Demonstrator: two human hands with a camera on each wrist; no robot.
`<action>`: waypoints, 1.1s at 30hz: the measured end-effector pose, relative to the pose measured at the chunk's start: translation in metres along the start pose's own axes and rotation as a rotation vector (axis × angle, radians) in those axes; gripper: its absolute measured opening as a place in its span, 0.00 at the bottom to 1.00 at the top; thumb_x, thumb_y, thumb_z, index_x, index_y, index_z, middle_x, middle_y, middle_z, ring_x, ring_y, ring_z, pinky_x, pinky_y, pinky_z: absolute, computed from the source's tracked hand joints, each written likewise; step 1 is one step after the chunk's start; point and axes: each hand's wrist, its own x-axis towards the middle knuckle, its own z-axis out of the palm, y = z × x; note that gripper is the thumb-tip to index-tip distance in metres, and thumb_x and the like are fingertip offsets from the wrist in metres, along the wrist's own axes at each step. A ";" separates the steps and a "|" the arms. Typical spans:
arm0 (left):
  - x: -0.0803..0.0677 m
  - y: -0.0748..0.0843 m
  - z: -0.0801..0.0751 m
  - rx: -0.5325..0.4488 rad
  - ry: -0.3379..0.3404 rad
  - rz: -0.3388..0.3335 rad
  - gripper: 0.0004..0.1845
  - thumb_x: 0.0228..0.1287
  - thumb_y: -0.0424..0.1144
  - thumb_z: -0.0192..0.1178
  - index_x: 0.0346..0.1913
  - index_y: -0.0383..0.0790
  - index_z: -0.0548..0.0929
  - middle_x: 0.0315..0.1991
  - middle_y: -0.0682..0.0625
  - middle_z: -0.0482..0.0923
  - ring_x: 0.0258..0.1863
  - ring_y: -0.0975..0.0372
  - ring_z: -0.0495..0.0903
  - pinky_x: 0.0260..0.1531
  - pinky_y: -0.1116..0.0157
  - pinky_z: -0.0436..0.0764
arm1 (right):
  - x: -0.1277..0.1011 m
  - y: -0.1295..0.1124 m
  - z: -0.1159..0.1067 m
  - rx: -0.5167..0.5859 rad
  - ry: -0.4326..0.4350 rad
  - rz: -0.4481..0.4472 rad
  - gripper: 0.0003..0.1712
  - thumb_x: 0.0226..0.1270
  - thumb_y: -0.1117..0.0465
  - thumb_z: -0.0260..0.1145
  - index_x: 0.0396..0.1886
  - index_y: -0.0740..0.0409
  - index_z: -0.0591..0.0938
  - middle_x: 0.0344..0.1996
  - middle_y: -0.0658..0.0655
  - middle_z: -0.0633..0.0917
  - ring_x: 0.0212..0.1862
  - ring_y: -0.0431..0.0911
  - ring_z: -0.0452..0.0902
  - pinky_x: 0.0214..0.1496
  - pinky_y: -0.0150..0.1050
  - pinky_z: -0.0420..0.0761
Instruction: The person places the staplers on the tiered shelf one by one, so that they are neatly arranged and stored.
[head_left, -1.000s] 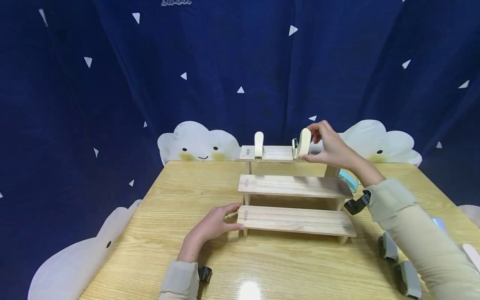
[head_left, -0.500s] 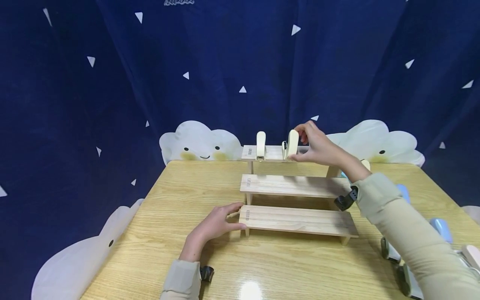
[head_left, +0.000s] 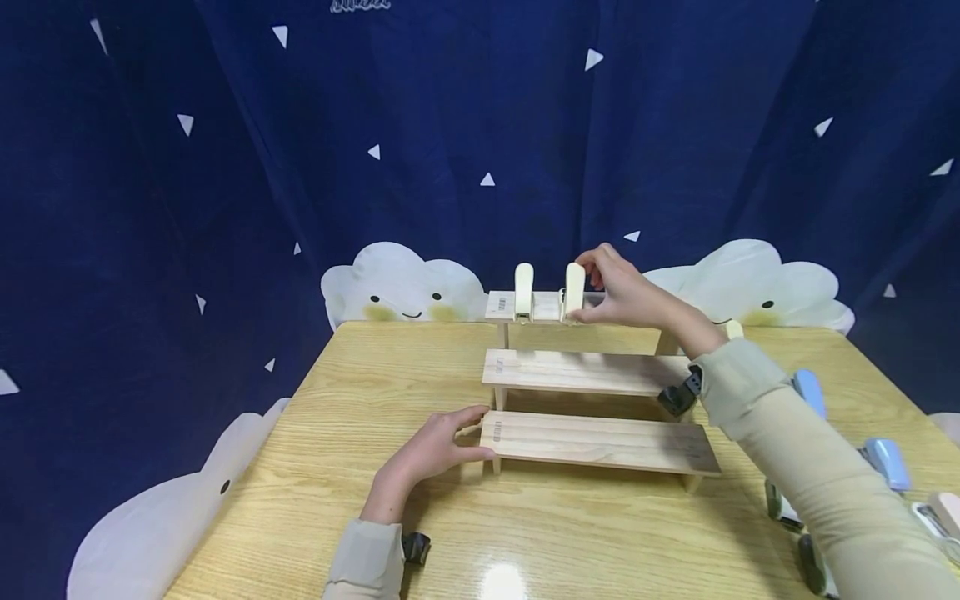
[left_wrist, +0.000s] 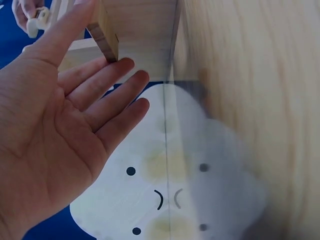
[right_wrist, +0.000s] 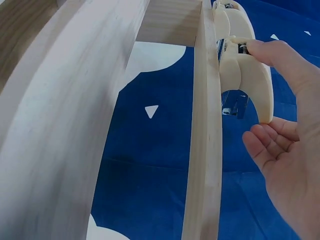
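Since a second ago, your right hand [head_left: 618, 292] has brought the held cream stapler [head_left: 574, 292] leftward along the top shelf [head_left: 546, 306] and turned it from a slant to nearly parallel with the standing cream stapler [head_left: 523, 290]. The two are now near each other, a strip of bare wood between them, so the work looks to be at its final lining-up. You have the held one pinched lengthwise, thumb at its near end, fingers at its far end. Its foot appears to meet the top shelf, but you cannot tell whether the wood bears its weight.

Your left hand [head_left: 427, 450] keeps its place at the left end of the bottom shelf [head_left: 600, 440], thumb and fingers apart around that end.

Head-on, you see only the staplers' narrow fronts; the right wrist view gives you the held one's curved side profile and the metal part [right_wrist: 234, 104] beneath it. The left wrist view shows your lower fingers straight and loose, with a wooden edge by the index finger. Only the head view shows you the blue stapler [head_left: 888, 463] on the worktop [head_left: 360, 383], beyond your right sleeve [head_left: 810, 483].
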 end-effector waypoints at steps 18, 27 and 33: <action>0.001 -0.002 0.000 0.003 -0.005 0.004 0.44 0.58 0.57 0.66 0.73 0.42 0.65 0.69 0.42 0.70 0.69 0.51 0.71 0.70 0.51 0.70 | 0.007 -0.003 0.002 0.003 -0.054 0.022 0.42 0.52 0.55 0.78 0.61 0.68 0.69 0.42 0.61 0.70 0.43 0.51 0.69 0.45 0.41 0.71; 0.001 0.000 0.001 0.019 -0.002 -0.003 0.43 0.59 0.56 0.67 0.73 0.43 0.65 0.69 0.43 0.71 0.69 0.52 0.71 0.70 0.52 0.70 | -0.008 0.003 -0.013 0.028 -0.019 0.095 0.43 0.53 0.55 0.78 0.63 0.66 0.68 0.46 0.60 0.72 0.47 0.51 0.70 0.50 0.46 0.73; 0.000 0.002 0.001 0.017 -0.001 -0.005 0.43 0.59 0.56 0.67 0.73 0.42 0.65 0.69 0.42 0.71 0.69 0.50 0.71 0.70 0.50 0.70 | -0.029 0.016 -0.027 -0.008 0.023 0.112 0.41 0.54 0.57 0.77 0.63 0.66 0.68 0.46 0.61 0.73 0.47 0.52 0.73 0.51 0.43 0.74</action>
